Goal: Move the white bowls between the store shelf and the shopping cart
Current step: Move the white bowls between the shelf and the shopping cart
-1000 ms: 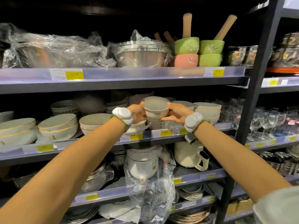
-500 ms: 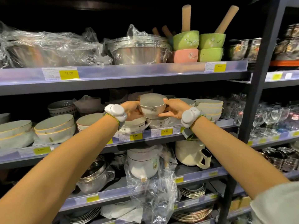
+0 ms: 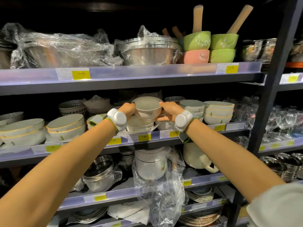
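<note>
Above the middle shelf [image 3: 147, 141] | left hand [image 3: 127, 110] and right hand [image 3: 170, 110] clasp white bowl [image 3: 147, 108] | stacked bowls [image 3: 141, 126] directly beneath it

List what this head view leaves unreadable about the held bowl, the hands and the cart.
- Shopping cart: nowhere in the head view.
- White bowl: whether it rests on the bowl below or is lifted; left hand and wrist device cover that edge.
- Right hand: fingertips hidden behind the bowl.
- Bowl's printed mark: too small to read.
</note>
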